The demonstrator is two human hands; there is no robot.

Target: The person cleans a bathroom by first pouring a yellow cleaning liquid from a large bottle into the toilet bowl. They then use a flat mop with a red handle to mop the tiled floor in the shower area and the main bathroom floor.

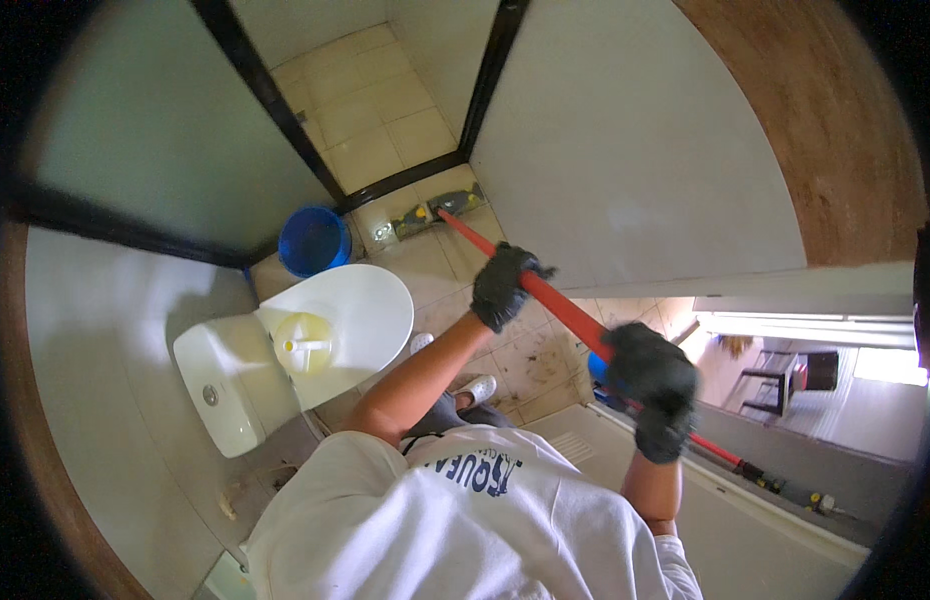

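Observation:
Both my hands wear black gloves and are closed round the red pole (570,312) of a flat mop. My left hand (501,287) grips it farther forward, toward the mop head. My right hand (653,388) holds it higher up, closer to my body, and looks slightly blurred. From there the pole slants down and away to a grey-and-yellow flat mop head (465,199), which rests on the tiled floor by the black-framed threshold. Behind my right hand a thinner red length (717,450) with a dark end shows, seemingly the same pole.
A white toilet (385,310) stands left, with a translucent yellow container (303,350) on its lid. Beyond it sits a blue bucket (315,243). Dirt marks the floor tiles (535,365). A white basin (745,530) lies lower right; a dark stool (780,385) shows through an opening.

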